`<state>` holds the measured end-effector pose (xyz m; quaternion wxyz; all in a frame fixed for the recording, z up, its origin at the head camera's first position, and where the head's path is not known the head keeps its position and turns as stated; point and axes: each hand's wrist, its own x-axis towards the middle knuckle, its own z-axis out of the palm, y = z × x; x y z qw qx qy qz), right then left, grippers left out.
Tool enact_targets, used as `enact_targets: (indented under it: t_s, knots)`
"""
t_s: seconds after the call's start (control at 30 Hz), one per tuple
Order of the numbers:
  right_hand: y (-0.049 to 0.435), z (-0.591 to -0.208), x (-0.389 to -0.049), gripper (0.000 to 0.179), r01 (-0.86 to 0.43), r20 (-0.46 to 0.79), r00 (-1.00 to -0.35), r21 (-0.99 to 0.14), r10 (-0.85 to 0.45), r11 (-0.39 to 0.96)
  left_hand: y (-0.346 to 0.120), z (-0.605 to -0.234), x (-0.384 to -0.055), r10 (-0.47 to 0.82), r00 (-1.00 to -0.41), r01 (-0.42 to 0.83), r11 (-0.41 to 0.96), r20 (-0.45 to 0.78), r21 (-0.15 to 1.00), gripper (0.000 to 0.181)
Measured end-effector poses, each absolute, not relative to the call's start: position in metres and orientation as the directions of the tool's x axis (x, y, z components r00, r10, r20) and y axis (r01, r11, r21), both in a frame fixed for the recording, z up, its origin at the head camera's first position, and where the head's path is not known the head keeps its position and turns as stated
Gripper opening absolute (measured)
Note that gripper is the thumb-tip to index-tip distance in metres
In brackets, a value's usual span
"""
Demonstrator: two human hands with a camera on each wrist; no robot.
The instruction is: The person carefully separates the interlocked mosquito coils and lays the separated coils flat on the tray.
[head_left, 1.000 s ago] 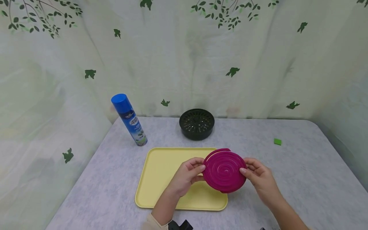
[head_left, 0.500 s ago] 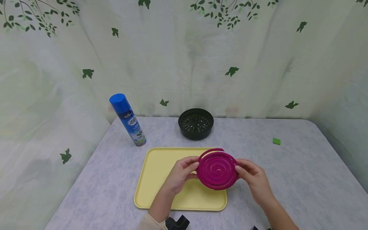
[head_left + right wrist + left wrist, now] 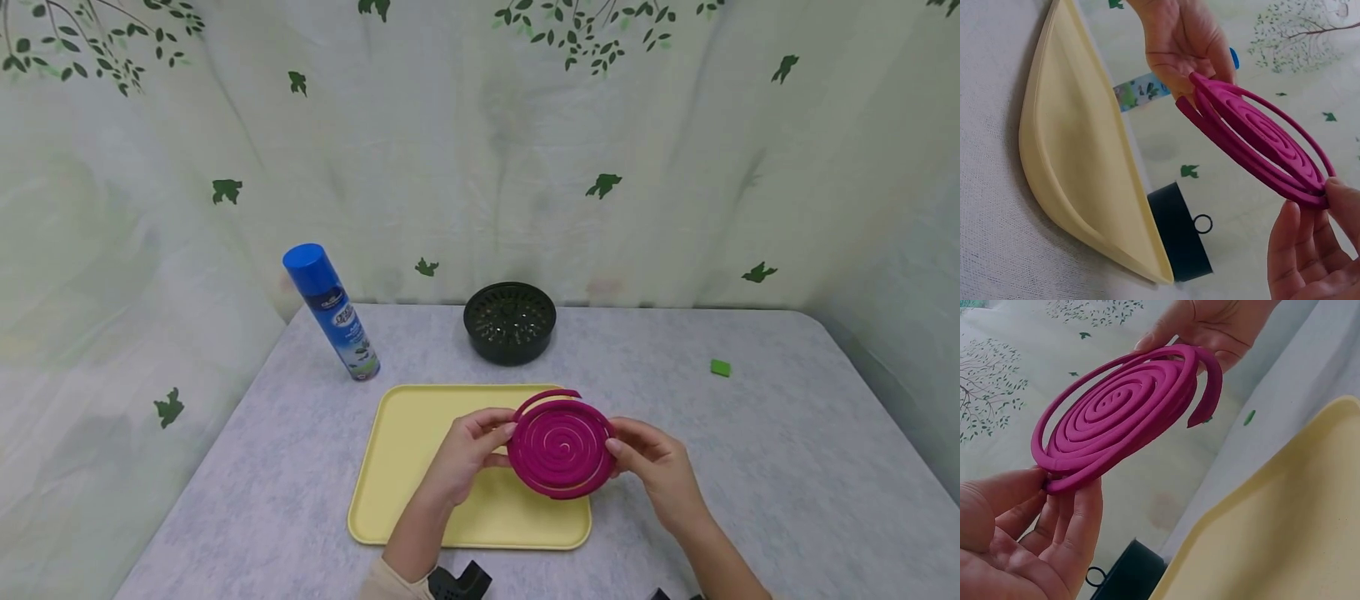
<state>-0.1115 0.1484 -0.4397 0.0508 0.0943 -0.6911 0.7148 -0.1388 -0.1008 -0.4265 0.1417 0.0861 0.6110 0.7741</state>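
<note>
A magenta mosquito coil (image 3: 562,450), flat and spiral, is held up over the right part of the yellow tray (image 3: 405,467). My left hand (image 3: 467,457) pinches its left edge between thumb and fingers. At the opposite edge, my right hand (image 3: 660,471) grips it the same way. Seen in the left wrist view, the coil (image 3: 1116,412) is tilted, and an outer strand with a loose end stands apart from the inner rings. Gaps between the strands also show on the coil (image 3: 1254,137) in the right wrist view; whether it is one coil or two nested, I cannot tell.
Behind the tray stands a round black mosquito coil holder (image 3: 510,325) with a slotted top; its wall (image 3: 1179,231) carries a small ring. A blue spray can (image 3: 333,312) stands at the back left. A small green piece (image 3: 720,368) lies at the right. A patterned curtain (image 3: 465,150) closes off the back.
Both hands have moved a little left with the mosquito coil. The outer strand at its top now stands farther from the inner rings, with a wider gap.
</note>
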Motion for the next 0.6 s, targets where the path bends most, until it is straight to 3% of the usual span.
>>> enact_targets:
  t_s: [0.3, 0.6]
  knots:
    - [0.150, -0.443, -0.112, 0.024, -0.256, 0.264, -0.960, -0.962, -0.090, -0.094, -0.101, -0.425, -0.136, 0.321, -0.946, -0.009, -0.158, 0.043, 0.987, 0.023]
    - [0.146, -0.443, -0.111, 0.024, -0.206, 0.210, -0.975, -0.977, -0.077, -0.061, -0.091, -0.412, -0.130, 0.216, -0.975, 0.050, 0.001, 0.048, 0.999, 0.019]
